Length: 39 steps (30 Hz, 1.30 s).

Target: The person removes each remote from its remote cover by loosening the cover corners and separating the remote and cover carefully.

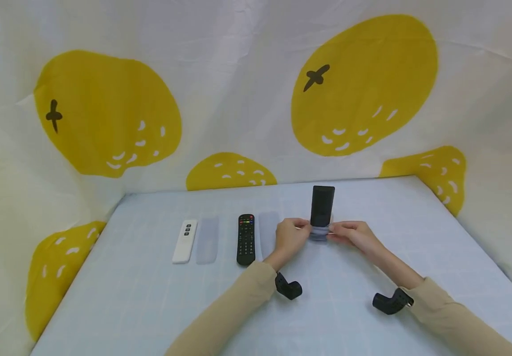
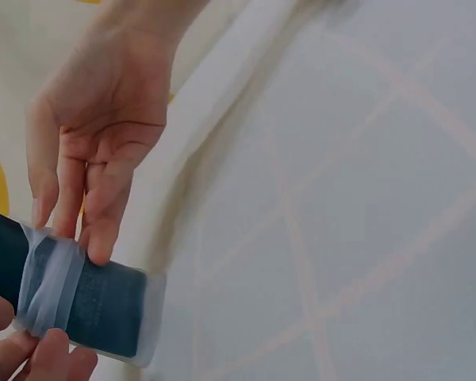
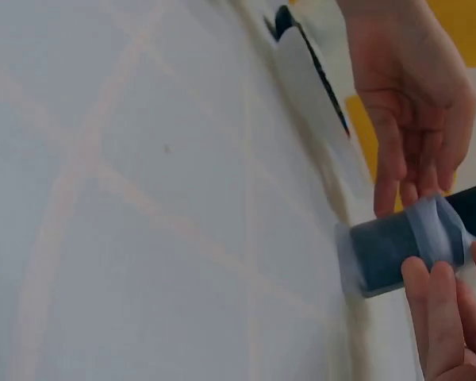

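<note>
A flat black remote control stands upright above the table, its lower end inside a clear plastic sleeve. No buttons show on the side I see. The sleeve is bunched in folds around the remote's middle in both wrist views. My left hand pinches the sleeve at its left edge. From the other side my right hand pinches the right edge. In the left wrist view the remote's covered end looks dark through the film, and a loose bit of sleeve extends past it.
Left of my hands lie a black remote with many buttons and a white remote. Beside the white one is a flat clear sleeve; another sleeve lies partly behind my left hand. A patterned curtain stands behind the table.
</note>
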Available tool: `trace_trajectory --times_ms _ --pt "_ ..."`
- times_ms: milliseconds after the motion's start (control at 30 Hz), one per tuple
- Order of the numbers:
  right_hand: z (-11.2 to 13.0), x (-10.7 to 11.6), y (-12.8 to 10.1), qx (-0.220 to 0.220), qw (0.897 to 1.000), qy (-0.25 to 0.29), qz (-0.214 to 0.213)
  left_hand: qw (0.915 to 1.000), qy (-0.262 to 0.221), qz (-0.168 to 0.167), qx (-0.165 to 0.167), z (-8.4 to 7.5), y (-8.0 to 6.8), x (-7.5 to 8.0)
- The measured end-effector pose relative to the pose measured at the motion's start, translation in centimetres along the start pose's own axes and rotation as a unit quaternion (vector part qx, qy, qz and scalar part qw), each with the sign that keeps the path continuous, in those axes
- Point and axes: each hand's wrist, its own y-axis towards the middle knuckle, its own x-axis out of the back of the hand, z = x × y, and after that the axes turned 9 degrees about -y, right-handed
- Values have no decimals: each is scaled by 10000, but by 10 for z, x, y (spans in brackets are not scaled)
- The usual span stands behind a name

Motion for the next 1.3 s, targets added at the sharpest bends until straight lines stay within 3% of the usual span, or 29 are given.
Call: trace_trajectory --times_ms 100,433,767,967,1100,1300 --pt "5 -4 -3 25 9994 -346 -82 9998 -92 111 171 -2 -1 4" --pt "1 -9 -3 -68 9989 -302 -340 9976 -336 423 441 -1 -4 5" --pt "-2 -9 -6 -10 9967 -689 -423 9979 25 630 156 -7 -10 4" --pt "1 -14 -7 -462 9875 -1387 -587 9960 282 633 556 -13 -14 5" --pt "-5 -15 -9 -601 9907 -1128 -458 9937 152 666 890 -14 -20 6" --pt "-10 -19 -16 -549 9917 -998 -598 9906 -353 723 1104 -14 -26 6"
